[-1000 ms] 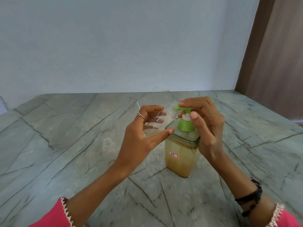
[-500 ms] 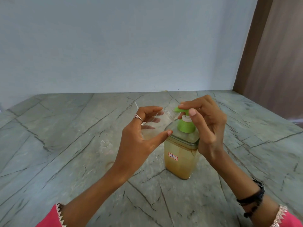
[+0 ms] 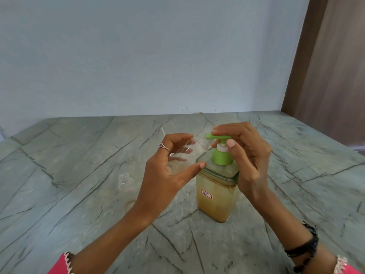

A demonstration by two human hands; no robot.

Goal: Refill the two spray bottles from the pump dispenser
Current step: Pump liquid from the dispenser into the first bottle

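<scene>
A square clear pump dispenser (image 3: 216,196) with yellowish liquid and a green pump head (image 3: 221,153) stands on the marble counter. My right hand (image 3: 248,155) curls over the pump head, fingers on top, thumb by the neck. My left hand (image 3: 169,171) grips a clear, uncapped spray bottle (image 3: 189,151), tilted with its mouth under the green nozzle. A second clear bottle (image 3: 126,184) stands open-topped on the counter to the left, partly hidden by my left wrist.
The grey-green veined marble counter (image 3: 79,194) runs back to a pale blue wall. A thin white tube (image 3: 163,131) shows behind my left hand. A brown panel (image 3: 331,76) stands at the right.
The green pump head has risen from its pressed-down position half a second ago. My left hand keeps the tilted bottle at the nozzle.
</scene>
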